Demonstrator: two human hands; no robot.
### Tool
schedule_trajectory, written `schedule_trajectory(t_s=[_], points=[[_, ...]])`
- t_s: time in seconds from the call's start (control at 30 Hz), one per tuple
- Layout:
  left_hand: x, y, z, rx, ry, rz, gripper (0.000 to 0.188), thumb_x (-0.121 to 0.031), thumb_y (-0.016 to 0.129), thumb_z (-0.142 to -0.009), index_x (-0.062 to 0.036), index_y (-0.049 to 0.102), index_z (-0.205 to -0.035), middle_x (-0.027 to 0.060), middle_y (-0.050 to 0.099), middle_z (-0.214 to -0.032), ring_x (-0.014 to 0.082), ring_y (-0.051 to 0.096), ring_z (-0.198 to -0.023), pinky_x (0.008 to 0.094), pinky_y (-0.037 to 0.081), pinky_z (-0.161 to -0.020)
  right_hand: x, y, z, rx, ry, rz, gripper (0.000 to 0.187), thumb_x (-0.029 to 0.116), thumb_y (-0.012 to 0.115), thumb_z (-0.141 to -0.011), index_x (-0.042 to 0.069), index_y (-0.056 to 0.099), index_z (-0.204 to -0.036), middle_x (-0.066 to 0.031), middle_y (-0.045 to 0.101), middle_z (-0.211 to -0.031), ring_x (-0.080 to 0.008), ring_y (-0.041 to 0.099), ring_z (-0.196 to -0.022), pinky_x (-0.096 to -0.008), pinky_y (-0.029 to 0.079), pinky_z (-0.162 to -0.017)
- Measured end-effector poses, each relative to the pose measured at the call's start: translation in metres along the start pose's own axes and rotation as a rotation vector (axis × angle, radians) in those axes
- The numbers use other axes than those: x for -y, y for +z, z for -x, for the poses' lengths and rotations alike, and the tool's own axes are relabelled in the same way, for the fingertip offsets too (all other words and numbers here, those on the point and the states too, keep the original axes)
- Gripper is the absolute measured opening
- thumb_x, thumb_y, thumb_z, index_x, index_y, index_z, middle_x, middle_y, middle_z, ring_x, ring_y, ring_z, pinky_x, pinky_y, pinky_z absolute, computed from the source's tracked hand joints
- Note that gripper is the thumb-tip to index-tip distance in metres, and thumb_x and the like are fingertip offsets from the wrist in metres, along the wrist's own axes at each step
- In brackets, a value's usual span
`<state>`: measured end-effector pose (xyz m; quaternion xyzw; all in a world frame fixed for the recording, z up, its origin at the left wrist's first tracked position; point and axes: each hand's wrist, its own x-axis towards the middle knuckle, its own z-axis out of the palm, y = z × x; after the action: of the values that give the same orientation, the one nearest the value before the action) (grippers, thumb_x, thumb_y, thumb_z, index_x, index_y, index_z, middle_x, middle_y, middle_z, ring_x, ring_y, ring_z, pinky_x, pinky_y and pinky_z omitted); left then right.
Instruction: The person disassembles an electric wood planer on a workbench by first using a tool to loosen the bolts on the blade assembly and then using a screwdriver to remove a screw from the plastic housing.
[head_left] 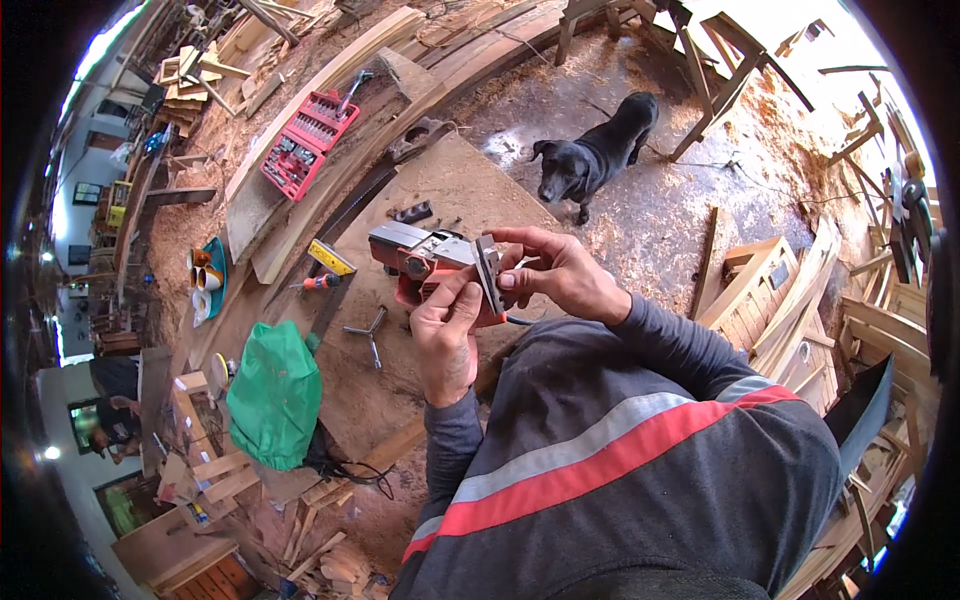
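My left hand [448, 335] and my right hand [562, 275] both pinch a narrow dark metal bar [488, 275], held upright between the fingertips. Just behind it, an orange and silver power tool, seemingly an electric hand planer [420, 245], lies on a wooden board [385, 390] with its flat metal face up; my hands hide part of it. A small black part [412, 212] rests beyond the tool. To the left are a Y-shaped socket wrench [370, 335], an orange-handled screwdriver [320, 282] and a small yellow box [332, 258].
An open red socket set [310, 145] lies on planks at the far left. A green bag [275, 395] sits left of the board, near a black cable [365, 475]. Cups stand on a teal tray [207, 280]. A black dog [600, 150] stands beyond the board.
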<state>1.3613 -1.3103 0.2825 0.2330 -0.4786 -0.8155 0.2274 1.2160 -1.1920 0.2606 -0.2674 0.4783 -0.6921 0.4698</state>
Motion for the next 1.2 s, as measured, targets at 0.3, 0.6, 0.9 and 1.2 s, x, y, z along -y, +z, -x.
schedule_trajectory(t_s=[0.3,0.6,0.9,1.2], points=[[0.003,-0.011,0.006,0.024,-0.049,-0.029,0.03,-0.007,0.071,-0.092,0.0033,0.064,-0.12,0.0105,0.07,-0.114,0.0173,0.066,-0.102,0.0339,0.052,-0.095,0.002,0.009,0.005,-0.036,0.077,0.05,0.055,0.02,0.078,-0.089,0.0,0.056,-0.137,0.0005,0.063,-0.085,-0.0072,0.062,-0.071,-0.0244,0.052,-0.062],[0.004,-0.011,0.003,0.098,-0.107,0.151,0.033,0.0,0.07,-0.091,0.0071,0.063,-0.122,0.0148,0.071,-0.113,0.0178,0.069,-0.098,0.0317,0.057,-0.088,-0.007,0.005,0.005,0.005,0.028,0.059,0.056,0.019,0.078,-0.089,0.001,0.056,-0.137,0.0012,0.064,-0.085,-0.0067,0.061,-0.074,-0.0245,0.051,-0.066],[0.012,-0.025,-0.002,0.1,-0.133,0.217,0.034,0.002,0.072,-0.089,0.0069,0.06,-0.121,0.0149,0.071,-0.112,0.0171,0.069,-0.097,0.0302,0.055,-0.088,-0.012,-0.001,0.0,-0.044,-0.152,0.367,0.081,0.029,0.087,-0.077,0.006,0.049,-0.145,-0.0079,0.058,-0.117,-0.015,0.061,-0.098,-0.0292,0.053,-0.079],[0.009,-0.02,-0.002,0.008,-0.181,0.279,0.046,0.004,0.072,-0.087,0.0024,0.05,-0.128,0.0145,0.071,-0.111,0.0175,0.07,-0.095,0.028,0.055,-0.083,-0.004,-0.007,-0.008,0.221,-0.523,0.62,0.125,0.032,0.095,-0.064,0.007,0.017,-0.158,-0.0185,0.041,-0.153,-0.0347,0.044,-0.139,-0.0459,0.043,-0.108]])
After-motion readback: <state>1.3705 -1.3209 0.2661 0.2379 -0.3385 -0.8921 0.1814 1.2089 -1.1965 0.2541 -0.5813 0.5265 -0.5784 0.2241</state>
